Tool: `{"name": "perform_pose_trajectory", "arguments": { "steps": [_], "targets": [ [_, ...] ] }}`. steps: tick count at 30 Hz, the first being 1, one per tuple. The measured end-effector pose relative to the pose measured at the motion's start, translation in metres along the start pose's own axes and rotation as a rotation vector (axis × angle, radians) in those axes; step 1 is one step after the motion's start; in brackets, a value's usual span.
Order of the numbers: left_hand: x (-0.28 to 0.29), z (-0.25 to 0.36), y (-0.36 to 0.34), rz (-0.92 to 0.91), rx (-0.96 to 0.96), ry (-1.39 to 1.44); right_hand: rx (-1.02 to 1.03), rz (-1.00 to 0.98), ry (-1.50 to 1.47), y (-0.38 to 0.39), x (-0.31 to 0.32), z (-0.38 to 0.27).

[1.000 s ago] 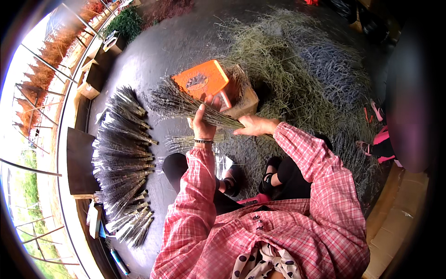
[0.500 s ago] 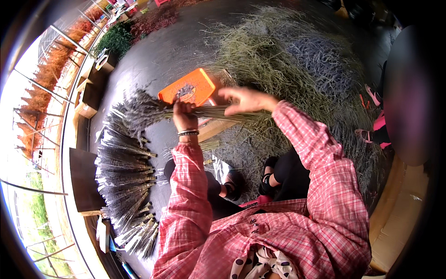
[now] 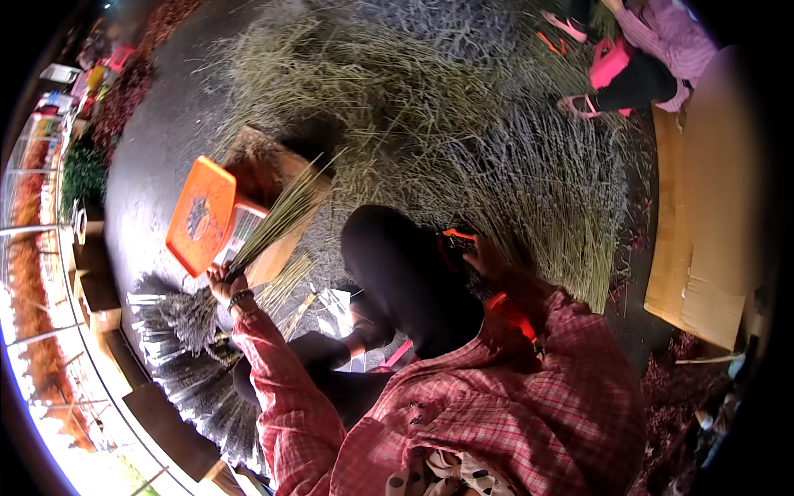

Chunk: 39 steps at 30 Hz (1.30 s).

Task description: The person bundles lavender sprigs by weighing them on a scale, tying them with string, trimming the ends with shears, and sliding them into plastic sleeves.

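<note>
My left hand [image 3: 225, 285] is closed round a bunch of dried lavender [image 3: 279, 217]. Its greenish stems point up and to the right; the purple-grey heads hang down to the left. Beside that hand is an orange plastic tray [image 3: 197, 217] with loose purple bits on it. My right hand [image 3: 488, 258] is down by my right thigh, its fingers bent at an orange-handled tool [image 3: 460, 236]. The hand and my leg partly hide this tool, so its kind is unclear. Finished-looking lavender bundles [image 3: 186, 384] lie in a curved row at the lower left.
A large heap of loose stems [image 3: 356, 83] covers the floor ahead, with more lavender [image 3: 538, 182] to the right. A cardboard box [image 3: 302, 178] stands behind the tray. At the upper right another person [image 3: 662, 50] sits near flattened cardboard [image 3: 703, 248].
My right hand has left the stems and moved down to the right, to the orange-handled tool. My left hand keeps the bunch, now tilted with stems upward. The view has turned rightward.
</note>
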<state>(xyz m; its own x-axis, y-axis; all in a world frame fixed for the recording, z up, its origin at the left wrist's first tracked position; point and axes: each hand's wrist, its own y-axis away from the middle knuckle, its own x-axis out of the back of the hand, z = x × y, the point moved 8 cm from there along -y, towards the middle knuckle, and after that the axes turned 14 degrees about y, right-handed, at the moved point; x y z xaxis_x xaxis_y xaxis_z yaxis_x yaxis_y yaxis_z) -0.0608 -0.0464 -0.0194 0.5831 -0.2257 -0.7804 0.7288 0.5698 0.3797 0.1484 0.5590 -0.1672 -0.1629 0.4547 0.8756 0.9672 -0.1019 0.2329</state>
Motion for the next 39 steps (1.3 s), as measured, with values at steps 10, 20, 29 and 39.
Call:
{"name": "perform_pose_trajectory", "arguments": {
  "steps": [10,20,29,39],
  "targets": [
    [0.001,-0.035,0.015,0.106,-0.038,0.046,-0.13,0.275,0.639,-0.008,-0.078,0.005],
    [0.12,-0.044,0.005,0.321,-0.081,0.008,-0.089,-0.265,0.408,-0.055,-0.065,-0.017],
    [0.116,-0.186,0.031,0.628,0.039,0.435,-0.039,-0.357,0.067,-0.072,-0.045,0.018],
    [0.109,-0.205,0.026,0.679,-0.005,0.439,-0.223,-0.681,-0.475,-0.076,0.022,-0.118]
  ]
}}
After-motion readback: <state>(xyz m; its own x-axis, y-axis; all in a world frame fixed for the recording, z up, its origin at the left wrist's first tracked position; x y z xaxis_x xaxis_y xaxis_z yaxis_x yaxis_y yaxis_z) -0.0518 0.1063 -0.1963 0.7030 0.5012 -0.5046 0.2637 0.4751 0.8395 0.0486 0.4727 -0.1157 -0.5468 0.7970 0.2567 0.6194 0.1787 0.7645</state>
